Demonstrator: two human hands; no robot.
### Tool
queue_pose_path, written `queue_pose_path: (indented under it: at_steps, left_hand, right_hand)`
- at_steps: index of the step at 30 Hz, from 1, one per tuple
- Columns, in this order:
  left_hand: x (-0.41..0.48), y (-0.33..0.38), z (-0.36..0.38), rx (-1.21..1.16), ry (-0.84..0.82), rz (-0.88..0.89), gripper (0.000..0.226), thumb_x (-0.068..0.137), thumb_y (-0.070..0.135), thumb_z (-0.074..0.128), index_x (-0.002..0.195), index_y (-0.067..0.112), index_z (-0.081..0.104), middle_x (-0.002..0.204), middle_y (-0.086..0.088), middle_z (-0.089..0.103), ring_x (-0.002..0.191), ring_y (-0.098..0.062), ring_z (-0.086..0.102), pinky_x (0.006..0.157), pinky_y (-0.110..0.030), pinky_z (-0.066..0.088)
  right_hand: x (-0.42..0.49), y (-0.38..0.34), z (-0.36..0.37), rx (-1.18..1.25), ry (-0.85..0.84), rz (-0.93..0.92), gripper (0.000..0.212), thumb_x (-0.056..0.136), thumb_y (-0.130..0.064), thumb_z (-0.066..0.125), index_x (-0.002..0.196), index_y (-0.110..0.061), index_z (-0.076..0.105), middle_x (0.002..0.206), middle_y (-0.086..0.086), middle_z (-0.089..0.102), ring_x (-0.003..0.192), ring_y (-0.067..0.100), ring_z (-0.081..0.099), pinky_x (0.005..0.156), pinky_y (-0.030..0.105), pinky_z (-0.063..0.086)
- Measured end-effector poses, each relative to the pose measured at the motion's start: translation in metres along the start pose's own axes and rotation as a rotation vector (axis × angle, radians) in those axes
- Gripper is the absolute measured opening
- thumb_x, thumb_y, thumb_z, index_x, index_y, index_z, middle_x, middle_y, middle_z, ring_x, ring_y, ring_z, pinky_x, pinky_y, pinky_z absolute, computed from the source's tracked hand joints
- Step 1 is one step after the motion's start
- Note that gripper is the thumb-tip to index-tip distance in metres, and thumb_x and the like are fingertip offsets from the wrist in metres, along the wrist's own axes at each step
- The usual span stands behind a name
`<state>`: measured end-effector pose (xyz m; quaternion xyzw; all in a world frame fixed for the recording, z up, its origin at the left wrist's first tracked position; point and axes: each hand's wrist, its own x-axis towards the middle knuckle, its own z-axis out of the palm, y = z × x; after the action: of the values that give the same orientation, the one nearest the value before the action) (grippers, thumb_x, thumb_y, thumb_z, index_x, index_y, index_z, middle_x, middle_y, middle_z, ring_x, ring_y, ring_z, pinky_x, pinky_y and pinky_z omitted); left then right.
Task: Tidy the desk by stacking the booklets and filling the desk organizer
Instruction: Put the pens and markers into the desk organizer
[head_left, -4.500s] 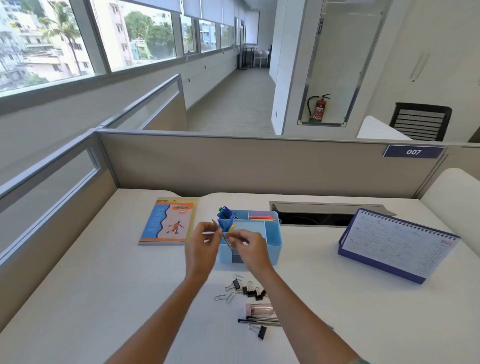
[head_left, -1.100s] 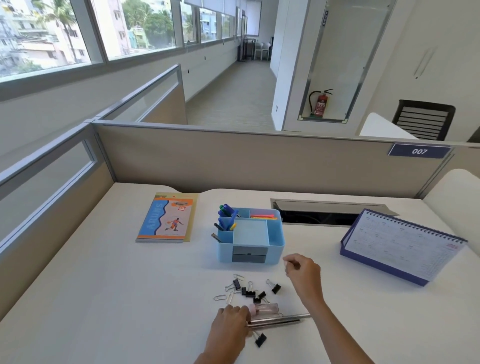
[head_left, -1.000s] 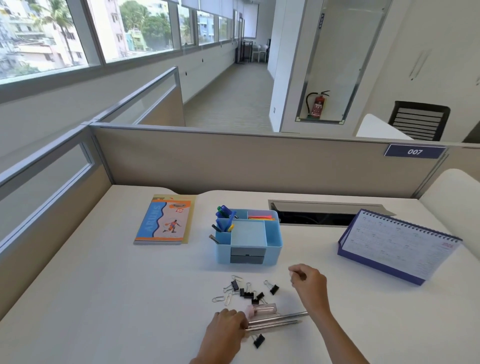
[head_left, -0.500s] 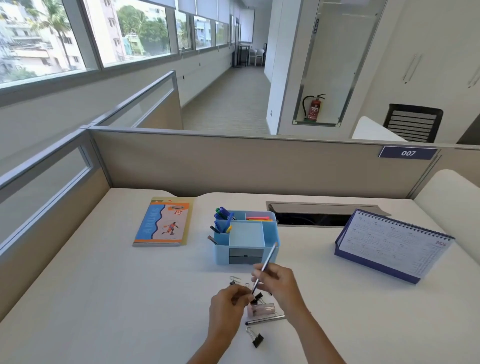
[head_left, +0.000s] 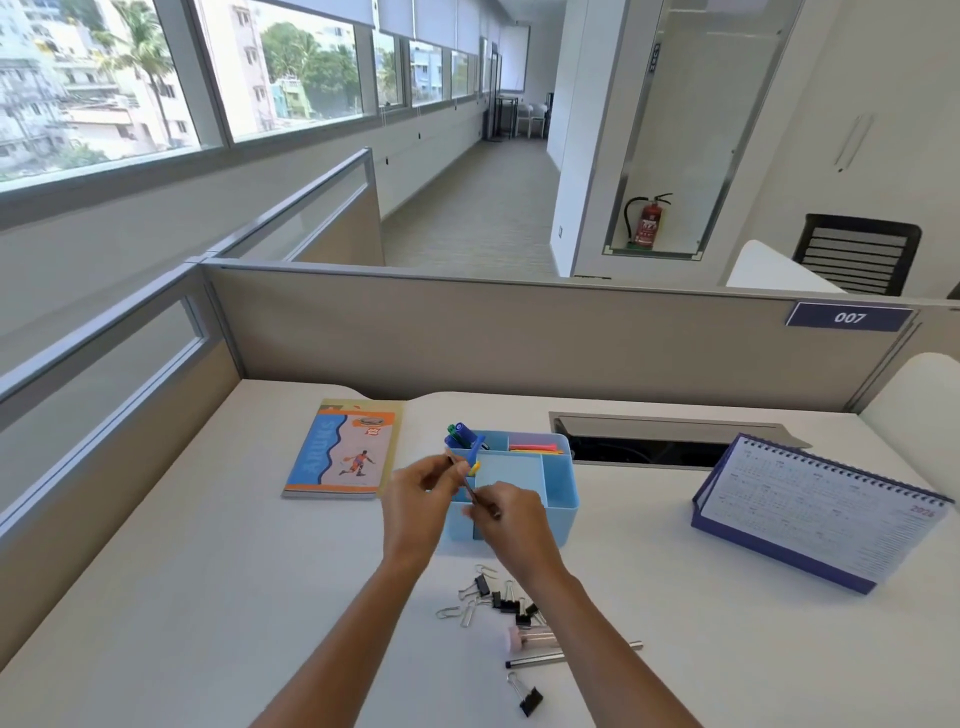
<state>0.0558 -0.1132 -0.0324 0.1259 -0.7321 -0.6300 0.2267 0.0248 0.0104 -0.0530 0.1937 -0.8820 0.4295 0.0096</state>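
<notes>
A light blue desk organizer (head_left: 558, 486) stands mid-desk with markers (head_left: 461, 435) in its back left cell and coloured sticks in the back right cell. Both hands hover in front of it and share one thin dark pen (head_left: 470, 489). My left hand (head_left: 418, 506) pinches its upper end, and my right hand (head_left: 511, 519) pinches its lower end. The stacked booklets (head_left: 343, 452) lie left of the organizer. Several black binder clips (head_left: 501, 597), a pink-capped item (head_left: 524, 636) and another pen (head_left: 535, 660) lie loose near the desk's front.
A purple desk calendar (head_left: 815, 512) stands at the right. An open cable slot (head_left: 649, 447) runs behind the organizer. Beige partition walls close the desk at the back and left. One more clip (head_left: 527, 696) lies near the front edge.
Both hands rose from the loose items at the front and carried a pen up to the organizer's front left. One pen stays on the desk.
</notes>
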Motion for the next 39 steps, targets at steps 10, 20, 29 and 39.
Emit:
queue_pose_path:
  at_steps: [10,20,29,39]
  left_hand:
    - [0.039,-0.007,-0.014,0.039,0.273,0.041,0.010,0.084,0.021,0.070,0.090,0.012,0.072,0.077,0.005,0.069,0.067,-0.005,0.062,0.064,-0.006,0.048]
    - [0.040,-0.055,-0.008,0.367,0.156,-0.042,0.013,0.085,0.023,0.069,0.098,0.019,0.071,0.090,0.003,0.071,0.080,-0.010,0.064,0.063,-0.018,0.047]
    - [0.036,-0.059,-0.007,0.307,0.132,-0.028,0.020,0.090,0.025,0.063,0.108,0.021,0.069,0.102,0.002,0.071,0.092,-0.015,0.064,0.077,-0.026,0.051]
    - [-0.030,-0.007,0.027,0.705,-0.401,0.324,0.029,0.087,0.042,0.061,0.115,0.035,0.066,0.112,0.016,0.065,0.105,-0.006,0.054,0.085,-0.023,0.046]
  right_hand:
    - [-0.040,0.084,-0.035,-0.188,-0.007,0.312,0.019,0.085,-0.010,0.059,0.069,-0.011,0.068,0.077,0.004,0.071,0.072,0.019,0.065,0.068,0.032,0.054]
    - [-0.128,0.155,-0.052,-0.545,-0.245,0.274,0.028,0.079,-0.011,0.053,0.097,-0.032,0.060,0.095,-0.013,0.035,0.101,0.011,0.040,0.077,0.020,0.042]
    - [-0.121,0.133,-0.072,-0.037,-0.180,0.405,0.033,0.071,-0.005,0.060,0.064,-0.037,0.066,0.064,-0.013,0.065,0.062,0.004,0.059,0.066,0.025,0.055]
    - [-0.042,0.047,-0.094,0.445,-0.029,0.290,0.011,0.077,0.001,0.073,0.083,-0.002,0.064,0.075,0.012,0.067,0.067,0.019,0.066,0.068,0.032,0.059]
